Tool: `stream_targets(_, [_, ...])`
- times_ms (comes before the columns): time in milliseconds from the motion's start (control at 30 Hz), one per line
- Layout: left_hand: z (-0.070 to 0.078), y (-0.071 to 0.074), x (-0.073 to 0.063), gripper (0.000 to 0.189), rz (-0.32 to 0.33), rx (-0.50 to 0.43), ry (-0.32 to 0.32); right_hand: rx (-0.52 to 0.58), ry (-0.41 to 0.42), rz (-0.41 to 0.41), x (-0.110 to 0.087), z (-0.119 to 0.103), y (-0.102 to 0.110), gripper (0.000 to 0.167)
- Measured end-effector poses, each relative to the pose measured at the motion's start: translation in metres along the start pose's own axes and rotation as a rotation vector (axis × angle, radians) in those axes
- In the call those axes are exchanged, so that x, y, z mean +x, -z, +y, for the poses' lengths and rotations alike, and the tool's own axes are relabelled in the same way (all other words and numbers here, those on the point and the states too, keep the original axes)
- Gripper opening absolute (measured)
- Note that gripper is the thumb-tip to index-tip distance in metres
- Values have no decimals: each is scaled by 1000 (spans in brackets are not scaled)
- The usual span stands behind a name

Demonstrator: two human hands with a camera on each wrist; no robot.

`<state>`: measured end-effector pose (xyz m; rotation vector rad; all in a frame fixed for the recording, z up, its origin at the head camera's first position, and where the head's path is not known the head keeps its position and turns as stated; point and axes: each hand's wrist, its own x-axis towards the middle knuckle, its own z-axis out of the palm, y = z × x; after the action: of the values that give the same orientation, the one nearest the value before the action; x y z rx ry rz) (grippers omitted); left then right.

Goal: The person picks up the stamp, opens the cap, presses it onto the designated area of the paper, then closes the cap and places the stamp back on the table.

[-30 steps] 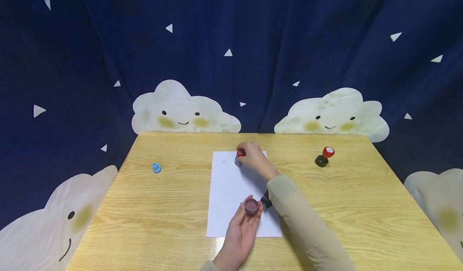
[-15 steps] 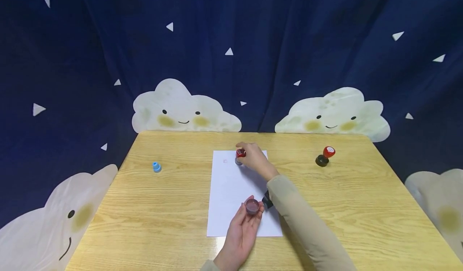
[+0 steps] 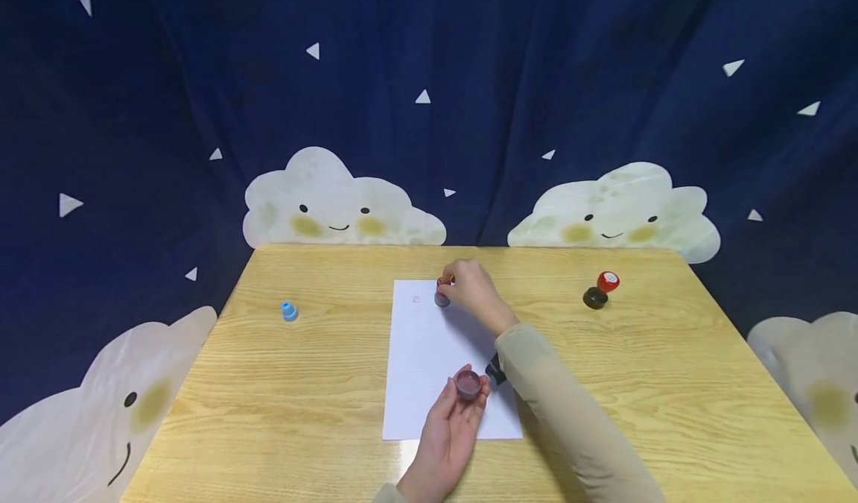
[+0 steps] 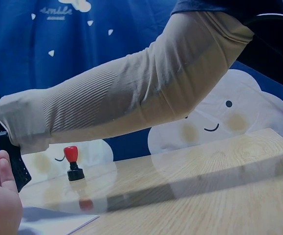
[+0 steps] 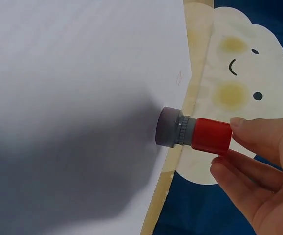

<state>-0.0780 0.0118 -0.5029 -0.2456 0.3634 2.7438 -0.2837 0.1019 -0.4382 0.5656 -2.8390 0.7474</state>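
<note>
R hand [image 3: 476, 294] has shifted its fingertips slightly at the red-handled stamp [image 5: 212, 136] vs. the earlier frame; all else lies much as it did. L to R: small blue cone-shaped piece [image 3: 290, 311], upright on the table [image 3: 322, 399], well apart from the sheet. White sheet [image 3: 422, 361] w/ small red mark [image 3: 416, 299] nr. its far L corner. Red-handled stamp, base down nr. the sheet's far edge, R of the mark — R thumb & fingers pinch just the handle's end. L hand [image 3: 442, 440], palm up over the near edge, holds a round grey cap [image 3: 468, 385], open side up. Black-and-red stamp [image 3: 596, 294], standing far R. Technique (judged): handle upright, even pressure, lift straight — a twist may smear the print; L hand & cap best kept off fresh ink.
</note>
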Motion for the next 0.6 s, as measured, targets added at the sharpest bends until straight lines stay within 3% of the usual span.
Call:
stream_targets(333, [0, 1, -1, 37, -16, 8, 9, 12, -49, -19, 0, 0, -4, 5])
stream_targets(600, [1, 0, -1, 39, 5, 14, 10, 26, -57, -26, 3, 2, -6, 20])
